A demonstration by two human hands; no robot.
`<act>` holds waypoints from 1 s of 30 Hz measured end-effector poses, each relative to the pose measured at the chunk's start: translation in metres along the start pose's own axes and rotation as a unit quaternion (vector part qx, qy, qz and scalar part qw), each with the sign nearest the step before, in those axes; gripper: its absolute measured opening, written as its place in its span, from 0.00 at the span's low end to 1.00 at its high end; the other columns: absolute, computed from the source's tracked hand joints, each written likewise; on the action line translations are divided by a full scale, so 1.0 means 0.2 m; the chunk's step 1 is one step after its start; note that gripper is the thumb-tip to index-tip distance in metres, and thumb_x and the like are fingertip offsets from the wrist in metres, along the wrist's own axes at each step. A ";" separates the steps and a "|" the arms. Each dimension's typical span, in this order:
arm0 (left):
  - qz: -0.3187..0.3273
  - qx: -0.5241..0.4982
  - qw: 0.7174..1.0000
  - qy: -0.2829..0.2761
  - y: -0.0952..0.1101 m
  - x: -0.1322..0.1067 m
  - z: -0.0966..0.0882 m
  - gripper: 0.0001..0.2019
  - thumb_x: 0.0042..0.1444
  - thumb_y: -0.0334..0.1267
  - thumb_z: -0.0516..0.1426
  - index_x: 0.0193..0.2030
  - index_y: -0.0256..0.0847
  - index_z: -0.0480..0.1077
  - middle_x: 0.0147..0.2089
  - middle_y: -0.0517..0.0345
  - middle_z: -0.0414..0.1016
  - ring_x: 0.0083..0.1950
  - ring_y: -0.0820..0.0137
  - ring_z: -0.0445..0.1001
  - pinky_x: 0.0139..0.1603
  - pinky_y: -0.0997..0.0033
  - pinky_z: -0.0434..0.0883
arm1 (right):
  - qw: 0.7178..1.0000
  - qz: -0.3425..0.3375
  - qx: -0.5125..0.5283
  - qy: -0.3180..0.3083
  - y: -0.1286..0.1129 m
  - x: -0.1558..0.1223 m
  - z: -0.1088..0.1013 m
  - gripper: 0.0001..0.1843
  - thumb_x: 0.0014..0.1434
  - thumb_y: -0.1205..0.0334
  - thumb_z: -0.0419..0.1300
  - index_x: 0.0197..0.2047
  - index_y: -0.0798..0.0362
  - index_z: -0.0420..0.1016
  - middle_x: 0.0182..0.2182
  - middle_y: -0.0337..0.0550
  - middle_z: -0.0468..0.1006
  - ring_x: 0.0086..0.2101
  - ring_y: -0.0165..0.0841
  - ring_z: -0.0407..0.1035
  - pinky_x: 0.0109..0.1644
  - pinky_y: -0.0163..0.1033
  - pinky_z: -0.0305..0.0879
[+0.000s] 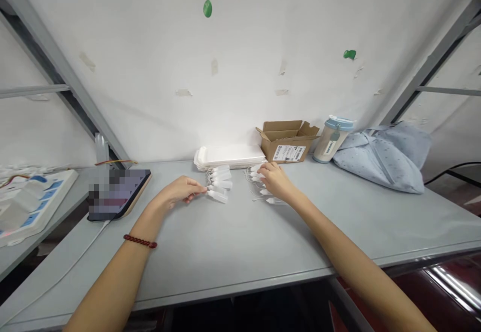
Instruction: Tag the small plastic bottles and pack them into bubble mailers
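Table (233, 252): white stack (233, 156) sits right behind the tubes, so a push away from the wearer could jam the far ones against it
Both rows, left row (222, 184) and right row (276, 201), look loose; right wrist is close over the near right-row tubes, could knock them askew if it drops
Strings (259, 200) are thin, might snag or tangle if a tube gets dragged
Left hand (181, 190): thumb and index pinching the tip of the nearest left-row tube
Right hand (277, 179): fingers bunched at the far right-row tubes, can't tell if it grips one
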State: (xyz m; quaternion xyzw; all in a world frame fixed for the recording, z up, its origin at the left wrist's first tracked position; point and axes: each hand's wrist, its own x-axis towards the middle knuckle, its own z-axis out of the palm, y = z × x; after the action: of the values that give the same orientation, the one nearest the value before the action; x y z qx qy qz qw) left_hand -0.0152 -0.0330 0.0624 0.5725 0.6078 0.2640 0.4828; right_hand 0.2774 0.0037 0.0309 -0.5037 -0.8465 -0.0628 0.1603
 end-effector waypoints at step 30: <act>0.105 0.259 0.960 -0.005 0.01 -0.01 0.14 0.12 0.39 0.42 0.60 0.31 0.40 0.72 0.24 0.62 0.67 0.26 0.70 0.65 0.25 0.75 0.57 | 1.000 0.011 -0.003 0.014 0.03 0.01 0.05 0.14 0.60 0.72 0.51 0.47 0.54 0.71 0.42 0.51 0.73 0.43 0.41 0.65 0.43 0.42 0.60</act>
State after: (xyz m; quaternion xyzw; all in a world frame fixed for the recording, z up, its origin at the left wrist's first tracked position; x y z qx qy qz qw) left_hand 0.0092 -0.0406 0.0532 0.7399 0.5893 0.1442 0.2906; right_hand 0.2803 0.0119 0.0230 -0.5122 -0.8386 -0.0710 0.1711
